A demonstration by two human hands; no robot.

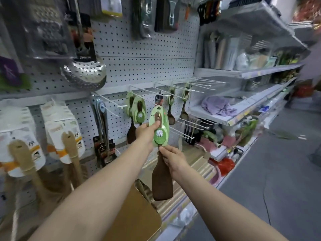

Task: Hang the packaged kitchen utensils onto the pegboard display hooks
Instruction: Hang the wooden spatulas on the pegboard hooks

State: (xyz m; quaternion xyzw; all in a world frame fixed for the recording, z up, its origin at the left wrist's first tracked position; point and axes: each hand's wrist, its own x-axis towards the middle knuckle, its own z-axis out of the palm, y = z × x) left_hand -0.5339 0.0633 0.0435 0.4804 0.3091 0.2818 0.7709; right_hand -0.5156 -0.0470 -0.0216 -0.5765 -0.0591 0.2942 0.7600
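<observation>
I hold a dark wooden spatula (162, 181) with a green oval card (160, 126) upright before the pegboard (139, 66). My left hand (147, 133) grips the card at its left edge, thumb on its front. My right hand (172, 156) pinches the handle just under the card. The card's top sits close to the end of a long white hook (147, 92); whether it touches is unclear. Two matching green-carded spatulas (137, 110) hang on the hook further left. More carded wooden spoons (171, 108) hang to the right.
A steel perforated skimmer (86, 73) hangs at upper left, pale wooden spatulas (69, 146) at lower left. A brown cardboard box (137, 214) stands below my arms. Bare white hooks (199, 83) jut out at right, beside shelves with a purple cloth (218, 105). The grey aisle floor lies right.
</observation>
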